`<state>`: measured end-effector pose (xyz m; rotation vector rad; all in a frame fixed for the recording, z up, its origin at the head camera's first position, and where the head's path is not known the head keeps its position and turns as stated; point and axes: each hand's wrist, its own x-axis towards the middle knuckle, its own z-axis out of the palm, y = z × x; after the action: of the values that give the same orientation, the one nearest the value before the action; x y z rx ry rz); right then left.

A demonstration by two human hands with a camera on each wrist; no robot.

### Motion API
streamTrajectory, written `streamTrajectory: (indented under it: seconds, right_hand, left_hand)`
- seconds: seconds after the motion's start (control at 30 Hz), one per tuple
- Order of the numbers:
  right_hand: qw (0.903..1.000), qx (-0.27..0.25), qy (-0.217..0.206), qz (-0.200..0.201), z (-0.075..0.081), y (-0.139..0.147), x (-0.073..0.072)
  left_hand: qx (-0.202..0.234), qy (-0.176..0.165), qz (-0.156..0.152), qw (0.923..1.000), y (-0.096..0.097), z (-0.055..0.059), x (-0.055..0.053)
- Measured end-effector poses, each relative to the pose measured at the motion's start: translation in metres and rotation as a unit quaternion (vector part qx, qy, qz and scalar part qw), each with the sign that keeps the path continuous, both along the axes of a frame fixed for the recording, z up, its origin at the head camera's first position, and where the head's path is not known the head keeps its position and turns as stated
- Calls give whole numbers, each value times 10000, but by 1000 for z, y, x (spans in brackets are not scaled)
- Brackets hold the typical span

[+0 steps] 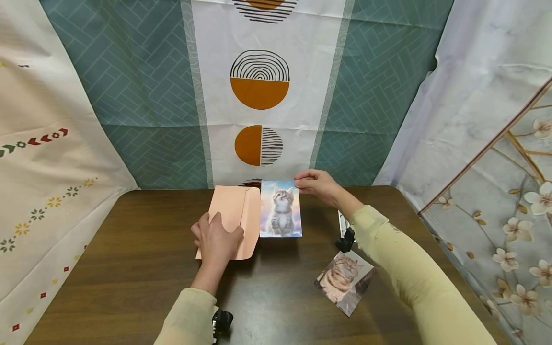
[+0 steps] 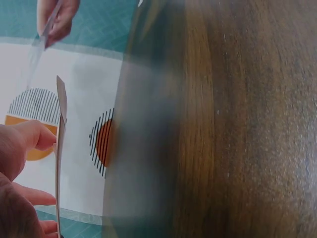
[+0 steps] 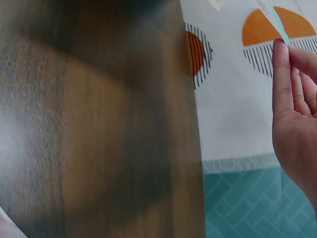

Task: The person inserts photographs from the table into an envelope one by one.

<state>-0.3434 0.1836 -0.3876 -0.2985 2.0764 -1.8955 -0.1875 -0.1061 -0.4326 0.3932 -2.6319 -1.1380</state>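
Observation:
A peach envelope [image 1: 228, 203], its flap side toward the right, is held off the table by my left hand [image 1: 217, 242]. The left wrist view shows that envelope [image 2: 60, 148] edge-on, thumb and fingers against it. With thumb and fingertips, my right hand [image 1: 318, 185] pinches the upper right corner of a kitten picture card [image 1: 281, 215]. The card stands upright just right of the envelope, its left edge at the flap. Seen thin and edge-on, the card [image 3: 280, 26] rises from the fingertips in the right wrist view.
A photo of an orange cat [image 1: 342, 278] lies askew on the brown wooden table [image 1: 129, 268]. Another picture [image 1: 342, 223] lies farther back, mostly hidden by the right forearm. Patterned cloth [image 1: 151, 96] hangs behind the table's far edge.

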Motion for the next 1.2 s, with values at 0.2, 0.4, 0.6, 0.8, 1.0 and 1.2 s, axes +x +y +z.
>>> streamTrajectory:
  seconds: [0.2,0.4,0.6,0.8,1.0,1.2]
  right_hand:
    - [9993,192,-179,261,-7,-22,1]
    - [9965,578,-29,596,-12,-37,-2]
    - [9939,834,199,697,-13,-43,-6]
    - [9955,692,235,612,-14,-51,-6]
    - [9972,552,325,385,-19,-59,-4]
    - [9972,491,507,235,-22,-70,-1]
  left_hand:
    - [-10,-18,3,10000,2,0,0]
    - [-15,34,7,10000,4,1,0]
    - [-94,94,32,9999,6,1,1]
    - [-133,174,19,9998,7,1,1]
    - [-86,102,16,9999,7,0,0]
    - [-23,62,18,10000,7,1,0]
